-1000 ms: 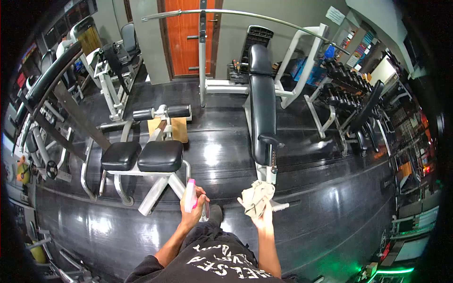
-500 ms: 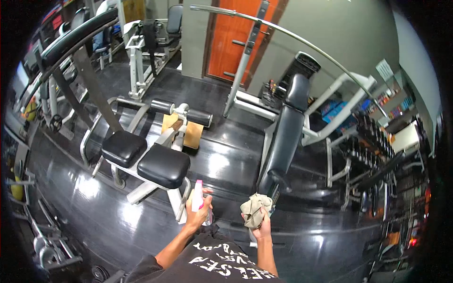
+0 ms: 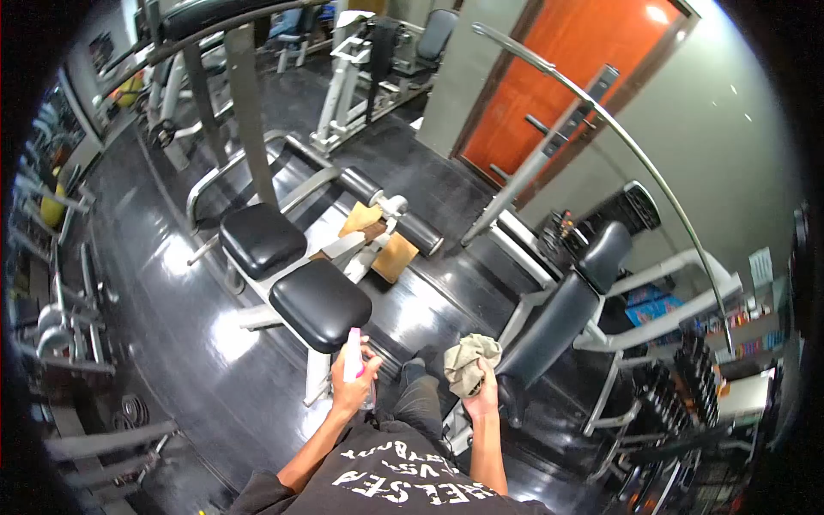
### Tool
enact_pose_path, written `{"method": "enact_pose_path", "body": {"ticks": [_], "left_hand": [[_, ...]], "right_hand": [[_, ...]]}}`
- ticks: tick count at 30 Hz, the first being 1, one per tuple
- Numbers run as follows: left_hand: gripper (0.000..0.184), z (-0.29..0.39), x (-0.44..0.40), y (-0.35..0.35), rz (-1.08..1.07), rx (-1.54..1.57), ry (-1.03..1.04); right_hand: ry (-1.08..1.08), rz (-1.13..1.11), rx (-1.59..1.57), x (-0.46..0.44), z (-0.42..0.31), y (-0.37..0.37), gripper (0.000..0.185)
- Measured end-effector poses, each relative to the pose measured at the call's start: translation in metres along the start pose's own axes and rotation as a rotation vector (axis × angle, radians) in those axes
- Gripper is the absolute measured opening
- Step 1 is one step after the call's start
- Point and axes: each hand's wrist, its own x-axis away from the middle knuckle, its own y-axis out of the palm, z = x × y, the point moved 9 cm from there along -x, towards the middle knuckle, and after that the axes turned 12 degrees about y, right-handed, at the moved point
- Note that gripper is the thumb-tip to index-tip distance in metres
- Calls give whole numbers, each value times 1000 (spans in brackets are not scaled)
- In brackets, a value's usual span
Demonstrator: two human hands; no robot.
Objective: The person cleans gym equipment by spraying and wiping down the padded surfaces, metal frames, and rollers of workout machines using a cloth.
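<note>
My left hand [image 3: 350,384] is wrapped round a spray bottle [image 3: 353,356] with a white and pink head; its clear body is mostly hidden by the fingers. Just beyond it is the black padded seat [image 3: 321,305] of a machine. A crumpled beige cloth [image 3: 472,364] is gripped in my right hand [image 3: 482,400], held up in front of my body. To the right of the cloth stands a black padded bench [image 3: 554,330] with a barbell [image 3: 627,137] racked above it.
A second seat pad [image 3: 263,239] and black foam rollers [image 3: 418,233] belong to the machine on the left. An orange door [image 3: 549,77] is in the back wall. Dumbbells [image 3: 691,378] fill a rack at right. My leg [image 3: 421,399] extends forward between machine and bench.
The view has turned left and moved forward, so the machine, bench and door sit further right. My leg has come into sight. Both hands keep hold of the bottle and cloth.
</note>
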Motion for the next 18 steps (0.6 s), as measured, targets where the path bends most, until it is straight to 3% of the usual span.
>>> {"method": "enact_pose_path", "body": {"ticks": [7, 15, 18], "left_hand": [[27, -44, -28, -8, 386, -67, 33], [22, -124, -76, 20, 521, -293, -77], [22, -155, -100, 29, 578, -349, 11]], "right_hand": [[226, -138, 143, -93, -33, 56, 34], [336, -253, 338, -222, -104, 75, 44], [375, -200, 392, -277, -120, 63, 46]]}}
